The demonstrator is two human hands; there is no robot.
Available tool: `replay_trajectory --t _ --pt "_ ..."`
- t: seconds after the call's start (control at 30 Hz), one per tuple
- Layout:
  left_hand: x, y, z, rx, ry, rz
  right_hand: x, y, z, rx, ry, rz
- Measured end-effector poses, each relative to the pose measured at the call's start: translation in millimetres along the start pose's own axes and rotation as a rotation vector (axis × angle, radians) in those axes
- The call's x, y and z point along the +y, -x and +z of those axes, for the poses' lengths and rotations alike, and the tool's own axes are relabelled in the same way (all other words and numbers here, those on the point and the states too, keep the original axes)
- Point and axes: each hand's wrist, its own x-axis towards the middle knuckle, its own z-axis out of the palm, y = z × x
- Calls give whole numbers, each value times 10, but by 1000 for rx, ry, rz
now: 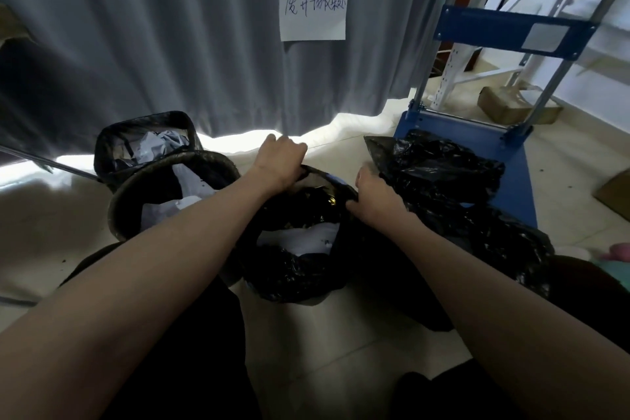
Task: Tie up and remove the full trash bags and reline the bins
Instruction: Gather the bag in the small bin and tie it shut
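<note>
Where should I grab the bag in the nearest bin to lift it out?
By the bag's rolled top edge, from above at opposite sides, likely where the left hand and right hand grip it now. The mouth is open and upward; the body sits in the bin.

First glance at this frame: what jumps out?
Both bare forearms reach in from the bottom, the left hand and right hand gripping the rim of the black trash bag at centre. Behind hangs a grey curtain bearing a white handwritten sign. A blue hand cart stands at right.
</note>
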Motion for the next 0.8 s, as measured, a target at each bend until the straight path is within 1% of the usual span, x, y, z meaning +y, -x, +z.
replay_trajectory --t 0.07,0.13,0.17,0.23,0.3,0.37,0.43,0.57,0.7,0.8 --pt "-43 -6 -47 95 38 -31 98 8 44 -116 22 38" --pt "-72 10 -67 127 79 -52 165 12 111 -195 -5 60" --pt "-90 23 -64 105 116 -56 185 28 143 -210 -8 72" --pt "-135 78 -31 -2 185 -55 202 82 206 -213 2 103" --pt "-193 153 23 -106 155 -49 201 129 249 -164 -11 126" --pt "-258 243 90 -153 83 -57 167 176 270 -94 -46 128" --pt "-306 329 156 -175 79 -83 104 219 268 -82 -71 109" --pt "-293 463 211 -178 130 -78 -2 248 286 -166 -57 60" --pt "-299 519 233 -144 135 -89 0 237 334 -218 -42 77" --pt "-310 580 321 -177 178 -90 31 218 392 -247 -44 108"
